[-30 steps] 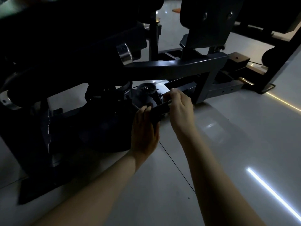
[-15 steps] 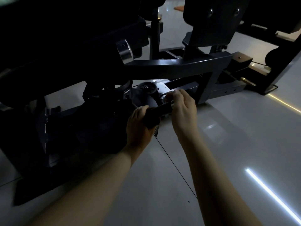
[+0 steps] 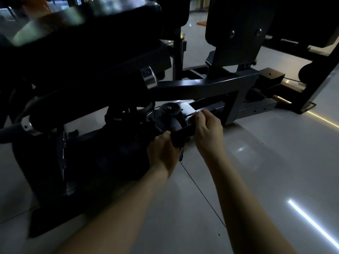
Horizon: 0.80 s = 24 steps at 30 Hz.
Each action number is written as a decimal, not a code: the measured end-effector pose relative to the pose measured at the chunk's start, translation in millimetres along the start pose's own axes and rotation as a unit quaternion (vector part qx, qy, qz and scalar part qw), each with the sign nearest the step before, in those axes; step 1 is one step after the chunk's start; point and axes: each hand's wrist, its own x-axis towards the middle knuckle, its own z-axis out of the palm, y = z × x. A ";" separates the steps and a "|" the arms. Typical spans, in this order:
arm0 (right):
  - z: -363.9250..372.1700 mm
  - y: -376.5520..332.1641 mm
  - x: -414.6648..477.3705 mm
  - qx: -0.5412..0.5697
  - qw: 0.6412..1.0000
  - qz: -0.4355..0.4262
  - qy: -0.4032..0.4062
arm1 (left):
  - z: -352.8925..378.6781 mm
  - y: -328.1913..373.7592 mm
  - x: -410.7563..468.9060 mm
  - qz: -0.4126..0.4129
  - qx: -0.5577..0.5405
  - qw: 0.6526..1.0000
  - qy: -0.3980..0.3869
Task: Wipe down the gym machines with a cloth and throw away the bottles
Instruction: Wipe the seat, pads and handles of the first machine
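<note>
Two hands share the work here, but I begin with the bulk. The gym machine (image 3: 82, 79) fills the left and top of my feed, nearly black in this dim light, standing on the pale tiled floor (image 3: 266, 171). Its grey crossbeam (image 3: 201, 84) is my reference. Above and left of the crossbeam sits the padded seat (image 3: 110, 19), catching a smear of reflection.

Below the crossbeam, low by the floor, the left hand (image 3: 161, 151) wraps its fingers round the near end of a short dark handle bar (image 3: 183, 133). The right hand (image 3: 208, 130) curls over the far end, fingers clamped on it. I judge the two-ended hold is there to steady the bar, so it cannot swing while it gets wiped.

Just under the crossbeam, beyond the hands, is the black pulley wheel (image 3: 169, 109). A small strap (image 3: 181, 155) dangles beneath the bar, beside the left hand.

The cloth I cannot make out. It may be bunched in a palm or round the bar, but it is too dark to tell. No bottles show anywhere.
</note>
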 end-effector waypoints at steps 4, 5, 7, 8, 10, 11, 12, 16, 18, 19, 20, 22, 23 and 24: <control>0.0 -1.6 -1.3 0.002 1.000 0.004 0.003 | -16.7 0.9 -7.0 -0.033 -0.043 0.998 0.044; -0.2 -2.3 -0.9 0.003 1.000 0.005 0.004 | -19.5 2.4 -7.6 -0.027 -0.059 0.996 0.068; -0.5 -2.5 -1.1 0.014 1.000 0.006 0.001 | -22.5 12.3 -3.4 -0.043 -0.099 0.989 0.097; -0.8 -2.9 -1.4 0.022 1.000 0.009 0.001 | -23.2 19.0 0.8 -0.064 -0.130 0.985 0.091; -1.6 -4.5 -4.1 0.034 0.999 0.019 -0.001 | -24.5 34.8 6.8 -0.136 -0.237 0.960 0.057; -2.8 -6.0 -5.3 0.036 0.999 0.020 -0.007 | -24.1 40.9 9.4 -0.177 -0.301 0.937 0.026; -3.2 -6.0 -7.3 0.039 0.999 0.019 -0.014 | -24.7 45.6 10.3 -0.210 -0.349 0.913 0.000; -3.6 -4.5 -11.1 0.067 0.997 0.027 -0.008 | -21.0 52.5 10.8 -0.198 -0.393 0.896 -0.056; -0.4 -4.5 -12.2 0.072 0.997 0.029 0.017 | -19.8 55.8 5.8 -0.138 -0.429 0.892 -0.047; 1.5 -4.4 -12.1 0.072 0.997 0.027 0.029 | -20.6 56.2 4.2 -0.106 -0.447 0.887 -0.048; 2.9 -4.7 -11.9 0.070 0.997 0.028 0.036 | -18.3 53.6 4.2 -0.073 -0.465 0.881 -0.057; 4.1 -4.5 -10.3 0.062 0.997 0.030 0.030 | -15.2 43.8 6.0 -0.023 -0.442 0.893 -0.074; 4.3 -3.7 -9.5 0.056 0.998 0.028 0.025 | -13.1 34.4 8.0 -0.004 -0.395 0.916 -0.066; 3.1 -3.0 -9.0 0.047 0.998 0.024 0.022 | -9.2 24.7 9.6 0.018 -0.348 0.936 -0.054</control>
